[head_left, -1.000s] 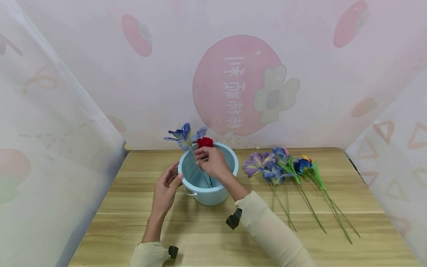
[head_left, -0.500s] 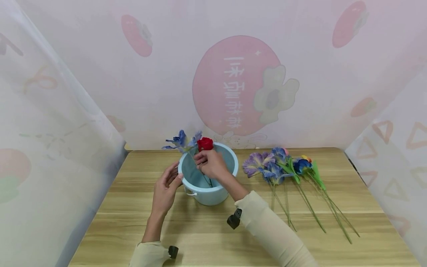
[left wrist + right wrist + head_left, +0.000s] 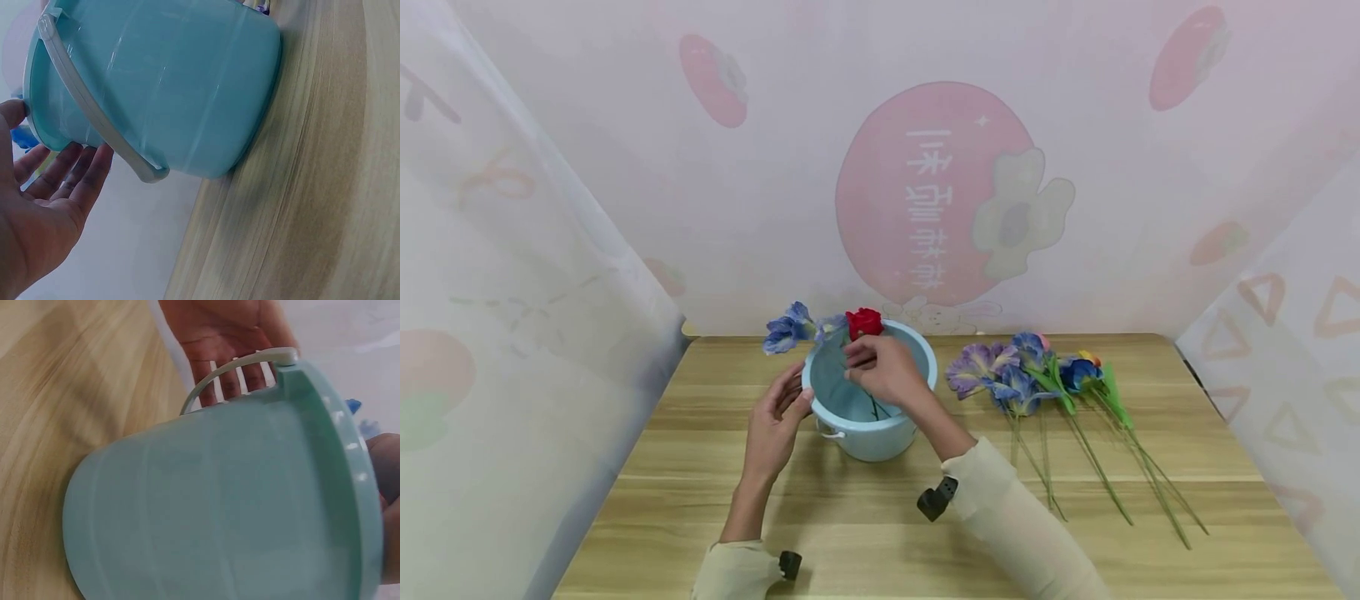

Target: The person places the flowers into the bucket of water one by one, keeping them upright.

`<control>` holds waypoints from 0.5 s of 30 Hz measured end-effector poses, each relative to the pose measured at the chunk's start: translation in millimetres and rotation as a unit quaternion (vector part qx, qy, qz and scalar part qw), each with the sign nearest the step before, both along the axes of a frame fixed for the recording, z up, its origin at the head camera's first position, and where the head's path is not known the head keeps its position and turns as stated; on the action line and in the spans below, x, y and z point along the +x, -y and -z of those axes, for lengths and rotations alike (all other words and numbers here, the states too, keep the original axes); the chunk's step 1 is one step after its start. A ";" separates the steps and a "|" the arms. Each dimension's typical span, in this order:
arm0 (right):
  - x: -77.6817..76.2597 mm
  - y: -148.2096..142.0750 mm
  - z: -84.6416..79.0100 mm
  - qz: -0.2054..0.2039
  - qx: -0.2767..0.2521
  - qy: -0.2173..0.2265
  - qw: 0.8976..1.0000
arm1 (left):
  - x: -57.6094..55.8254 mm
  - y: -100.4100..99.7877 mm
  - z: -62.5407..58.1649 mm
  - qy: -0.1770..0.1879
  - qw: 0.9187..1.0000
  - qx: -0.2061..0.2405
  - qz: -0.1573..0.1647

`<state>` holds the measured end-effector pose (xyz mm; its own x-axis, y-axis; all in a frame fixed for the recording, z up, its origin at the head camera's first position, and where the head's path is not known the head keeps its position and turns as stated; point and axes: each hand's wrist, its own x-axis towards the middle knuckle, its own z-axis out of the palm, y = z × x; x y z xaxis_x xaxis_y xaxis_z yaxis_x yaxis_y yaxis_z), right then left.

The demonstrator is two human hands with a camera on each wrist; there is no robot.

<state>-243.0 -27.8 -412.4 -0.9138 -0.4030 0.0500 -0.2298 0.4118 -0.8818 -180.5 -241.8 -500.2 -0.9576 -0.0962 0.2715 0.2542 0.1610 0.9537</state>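
Left hand (image 3: 772, 429) against a light blue plastic bucket (image 3: 872, 443), right hand (image 3: 889, 372) over its mouth

My left hand touches the bucket's left side, thumb at the rim, fingers fairly straight along the outer wall, close to the curved white handle (image 3: 95, 111) that hangs down. My right hand is above the opening, its fingers loosely bent; I cannot tell whether they touch a stem. The two hands are apart.

The bucket stands upright on a wood-grain surface (image 3: 850, 533), near its far edge. Two artificial flowers are in it. A red, ruffled rose (image 3: 864, 322) shows at the far rim, just beyond my right fingers. Left of it, a blue iris-like flower with pale petals (image 3: 793, 327) leans out over the far left rim.

Well to the right of the bucket lies a loose bunch: a purple, wide-petalled flower (image 3: 973, 367), a blue and pale yellow one (image 3: 1018, 390) and a deep blue bloom with green leaves (image 3: 1081, 373), among others partly hidden. Their thin green stems point towards me.

Cream sleeves (image 3: 1030, 527) cover my forearms. Behind everything hangs white sheeting (image 3: 782, 208) with faded pink prints.
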 end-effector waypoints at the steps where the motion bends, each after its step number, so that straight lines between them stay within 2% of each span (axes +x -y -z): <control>1: 1.1 -1.6 -1.5 0.000 -0.004 0.004 1.000 | -0.3 0.0 0.1 -0.001 1.000 -0.001 -0.001; 5: 5.7 -10.3 -7.3 0.004 -0.019 0.009 1.000 | 0.4 -0.2 0.5 -0.002 1.000 -0.007 -0.003; 10: 11.2 -26.2 -13.5 0.021 -0.031 -0.011 0.999 | 0.2 -0.9 1.2 -0.006 1.000 -0.009 -0.007; 15: 14.7 -44.8 -16.8 0.033 -0.076 0.002 0.997 | 0.2 -1.1 0.1 -0.010 1.000 -0.006 -0.009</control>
<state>-228.3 17.0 -395.5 -0.9382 -0.3305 0.1030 -0.2038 0.2867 -0.9361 -180.3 -240.7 -500.3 -0.9505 -0.1094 0.2909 0.2693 0.1769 0.9467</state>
